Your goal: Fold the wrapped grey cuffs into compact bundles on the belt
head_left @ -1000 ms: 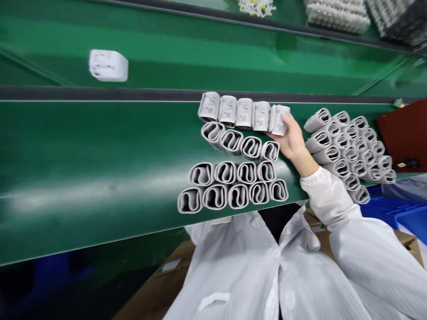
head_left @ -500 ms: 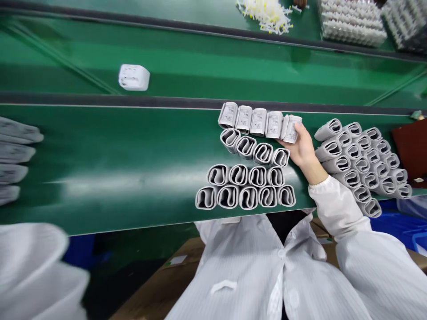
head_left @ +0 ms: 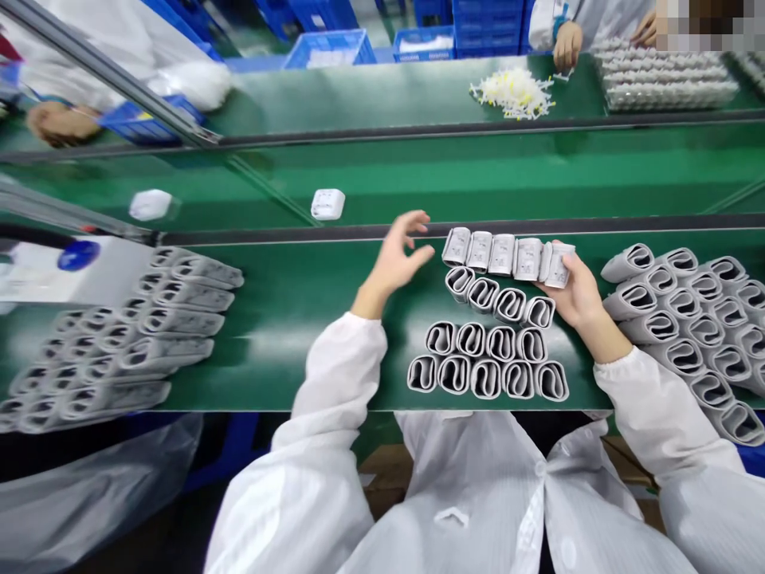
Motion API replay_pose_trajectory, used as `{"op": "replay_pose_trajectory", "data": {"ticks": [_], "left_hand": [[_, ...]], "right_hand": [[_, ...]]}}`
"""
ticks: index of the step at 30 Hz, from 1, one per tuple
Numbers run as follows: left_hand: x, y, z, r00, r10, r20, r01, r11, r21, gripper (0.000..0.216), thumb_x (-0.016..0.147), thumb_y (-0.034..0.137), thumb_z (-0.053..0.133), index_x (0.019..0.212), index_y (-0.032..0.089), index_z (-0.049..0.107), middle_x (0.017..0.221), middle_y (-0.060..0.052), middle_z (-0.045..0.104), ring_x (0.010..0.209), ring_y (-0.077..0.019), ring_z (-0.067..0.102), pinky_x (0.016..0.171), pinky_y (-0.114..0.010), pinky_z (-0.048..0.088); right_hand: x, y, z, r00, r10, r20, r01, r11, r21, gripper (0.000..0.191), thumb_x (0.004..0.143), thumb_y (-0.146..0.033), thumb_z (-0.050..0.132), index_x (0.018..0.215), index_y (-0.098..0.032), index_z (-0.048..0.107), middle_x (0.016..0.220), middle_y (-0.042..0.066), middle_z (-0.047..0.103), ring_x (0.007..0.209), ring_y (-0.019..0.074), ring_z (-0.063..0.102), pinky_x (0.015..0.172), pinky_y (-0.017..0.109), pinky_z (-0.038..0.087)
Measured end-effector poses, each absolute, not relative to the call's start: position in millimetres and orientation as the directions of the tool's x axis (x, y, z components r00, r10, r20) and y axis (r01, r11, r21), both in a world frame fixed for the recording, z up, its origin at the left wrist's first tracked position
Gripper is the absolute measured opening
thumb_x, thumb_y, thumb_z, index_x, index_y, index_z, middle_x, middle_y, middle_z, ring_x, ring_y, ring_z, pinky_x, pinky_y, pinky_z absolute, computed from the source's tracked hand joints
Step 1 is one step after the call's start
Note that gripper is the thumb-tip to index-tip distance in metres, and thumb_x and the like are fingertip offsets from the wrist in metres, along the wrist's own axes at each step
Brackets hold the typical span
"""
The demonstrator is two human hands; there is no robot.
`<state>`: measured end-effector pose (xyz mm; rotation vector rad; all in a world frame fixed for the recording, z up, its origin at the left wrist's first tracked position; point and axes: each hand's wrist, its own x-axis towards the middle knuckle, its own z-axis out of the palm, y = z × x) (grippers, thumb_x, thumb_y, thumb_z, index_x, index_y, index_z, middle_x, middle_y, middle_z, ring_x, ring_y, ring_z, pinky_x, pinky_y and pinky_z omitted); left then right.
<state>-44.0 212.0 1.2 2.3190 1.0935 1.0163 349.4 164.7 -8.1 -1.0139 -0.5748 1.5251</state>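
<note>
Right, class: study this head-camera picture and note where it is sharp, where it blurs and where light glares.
Head view: the grey rolls in the middle are sharp; the far-left stack smears and stretches, likely a wide-angle edge effect; a pale sheen of glare lies on the green belt beside the rolls.

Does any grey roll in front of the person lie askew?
Yes, slightly. The end roll of the far row leans on its neighbour, gripped by the right hand. The second row slants, unlike the two near rows.
</note>
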Motion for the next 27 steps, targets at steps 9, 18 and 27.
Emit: {"op": "replay_pose_trajectory", "data": {"ticks": [9,18,27], "left_hand": [[-15,232,-33,0.358,0.921,0.152,0.482,-0.322,0.815,0.106,0.071,0.068,0.107,0.159,0.023,0.068,0.166,-0.021,0.072,0.154,-0.0474,0.070,0.137,-0.070,0.051],[-1,222,-65,0.205,0.817,0.539,0.289,-0.577,0.764,0.100,0.085,0.070,0.102,0.166,0.030,0.059,0.165,-0.018,0.070,0.149,-0.0380,0.076,0.111,-0.049,0.072],[-5,220,-64,0.217,0.762,0.610,0.414,-0.637,0.650,0.103,0.088,0.075,0.097,0.171,0.029,0.056,0.163,-0.019,0.069,0.146,-0.0379,0.076,0.102,-0.045,0.073]], "right_hand": [[357,169,-14,0.011,0.960,-0.279,-0.537,-0.230,-0.812,0.047,0.079,-0.041,0.097,0.124,-0.036,0.083,0.134,-0.001,0.089,0.133,0.0341,0.081,0.108,0.058,0.076],[352,168,-16,0.092,0.976,-0.199,-0.443,-0.139,-0.886,0.039,0.078,-0.040,0.100,0.110,-0.033,0.079,0.127,0.003,0.090,0.140,0.0398,0.081,0.119,0.064,0.073],[348,167,-8,0.089,0.973,-0.213,-0.456,-0.150,-0.877,0.042,0.076,-0.041,0.090,0.114,-0.036,0.072,0.135,0.002,0.088,0.147,0.0391,0.077,0.118,0.066,0.073]]}}
